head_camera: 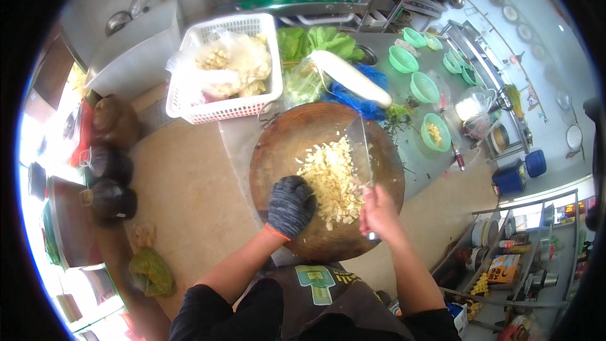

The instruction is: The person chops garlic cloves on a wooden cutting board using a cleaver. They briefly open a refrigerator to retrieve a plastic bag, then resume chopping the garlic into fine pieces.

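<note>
A heap of chopped pale pieces, which look like garlic, (326, 175) lies on a round wooden chopping block (279, 151). My right hand (378, 213) is closed on the handle of a cleaver (360, 151), whose broad blade stands along the heap's right side. My left hand (291, 206), in a dark grey knitted glove with an orange cuff, rests with curled fingers at the heap's lower left edge. Whether those fingers hold anything is hidden from above. A few loose bits are scattered on the wood around the heap.
Behind the block stand a white plastic basket (227, 109) with bagged pale produce, leafy greens (331, 40) and a white radish (352, 78) by a blue bag (350, 97). Several green bowls, one (442, 125) with pale pieces, and a red-handled knife (459, 158) lie right on the metal table (419, 170).
</note>
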A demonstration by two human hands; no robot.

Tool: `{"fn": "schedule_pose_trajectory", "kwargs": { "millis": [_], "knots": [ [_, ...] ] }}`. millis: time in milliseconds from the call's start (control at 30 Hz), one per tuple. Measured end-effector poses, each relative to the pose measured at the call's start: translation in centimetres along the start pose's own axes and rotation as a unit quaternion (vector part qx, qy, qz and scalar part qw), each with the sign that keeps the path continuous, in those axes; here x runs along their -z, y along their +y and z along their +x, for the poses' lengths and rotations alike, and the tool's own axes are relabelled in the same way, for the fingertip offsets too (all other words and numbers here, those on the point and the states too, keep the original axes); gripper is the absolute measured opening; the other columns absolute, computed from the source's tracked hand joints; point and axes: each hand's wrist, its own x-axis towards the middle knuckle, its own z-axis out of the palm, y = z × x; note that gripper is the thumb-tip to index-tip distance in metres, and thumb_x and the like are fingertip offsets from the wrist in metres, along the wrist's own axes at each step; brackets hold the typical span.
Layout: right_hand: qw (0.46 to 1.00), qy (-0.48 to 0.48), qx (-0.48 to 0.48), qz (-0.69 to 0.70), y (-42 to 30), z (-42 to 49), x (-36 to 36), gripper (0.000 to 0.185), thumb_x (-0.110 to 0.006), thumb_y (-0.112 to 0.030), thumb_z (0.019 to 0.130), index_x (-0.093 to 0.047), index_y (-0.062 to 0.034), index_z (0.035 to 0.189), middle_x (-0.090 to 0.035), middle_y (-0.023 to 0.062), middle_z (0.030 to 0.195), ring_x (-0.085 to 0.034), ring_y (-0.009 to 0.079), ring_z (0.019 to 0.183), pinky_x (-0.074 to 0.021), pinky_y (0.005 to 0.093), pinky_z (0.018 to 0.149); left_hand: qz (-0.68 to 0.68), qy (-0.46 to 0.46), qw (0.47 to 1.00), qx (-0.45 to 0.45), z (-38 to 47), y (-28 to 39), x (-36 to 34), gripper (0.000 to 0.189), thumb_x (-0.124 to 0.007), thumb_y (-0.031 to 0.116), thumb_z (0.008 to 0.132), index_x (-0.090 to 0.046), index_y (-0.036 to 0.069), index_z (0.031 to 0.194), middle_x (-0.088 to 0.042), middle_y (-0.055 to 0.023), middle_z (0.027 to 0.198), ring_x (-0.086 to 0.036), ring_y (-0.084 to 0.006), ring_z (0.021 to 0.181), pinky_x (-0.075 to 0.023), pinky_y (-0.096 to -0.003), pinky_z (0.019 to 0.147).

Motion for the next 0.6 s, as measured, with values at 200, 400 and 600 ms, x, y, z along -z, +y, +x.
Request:
{"fn": "schedule_pose_trajectory", "kwargs": {
  "millis": [200, 400, 600],
  "knots": [
    [0.998, 0.009, 0.028, -0.062, -0.6, -0.1, -1.1, 0.027, -0.046, -0.026, 0.114, -0.050, -0.0009, 0.121, -0.059, 0.0071, 0.069, -0.057, 0.0156, 0.046, -0.0498, 0.0342, 0.044, -0.059, -0.004, 0.998, 0.012, 0.0, 0.0, 0.6, 0.014, -0.078, 0.011, 0.078, -0.071, 0.009, 0.090, -0.069, -0.0144, 0.100, -0.065, -0.0379, 0.093, -0.0514, -0.0511, 0.084],
    [0.995, -0.006, 0.035, -0.095, -1.0, -0.6, -1.7, 0.026, -0.045, -0.027, 0.114, -0.051, -0.0023, 0.113, -0.058, 0.0076, 0.067, -0.058, 0.0167, 0.047, -0.0497, 0.0346, 0.046, -0.067, -0.016, 0.997, 0.018, 0.1, 0.3, 1.0, 0.014, -0.078, 0.009, 0.079, -0.069, 0.006, 0.089, -0.068, -0.0165, 0.098, -0.064, -0.0394, 0.093, -0.0525, -0.0506, 0.083],
    [0.992, -0.055, 0.066, -0.097, -1.5, -0.9, -2.4, 0.021, -0.044, -0.025, 0.115, -0.052, -0.0057, 0.116, -0.057, 0.0048, 0.068, -0.054, 0.0141, 0.044, -0.0470, 0.0320, 0.041, -0.091, -0.004, 0.996, 0.002, 0.1, 0.2, 1.5, 0.015, -0.080, 0.010, 0.079, -0.068, 0.006, 0.087, -0.068, -0.0174, 0.097, -0.064, -0.0395, 0.090, -0.0527, -0.0514, 0.082]
  ]
}}
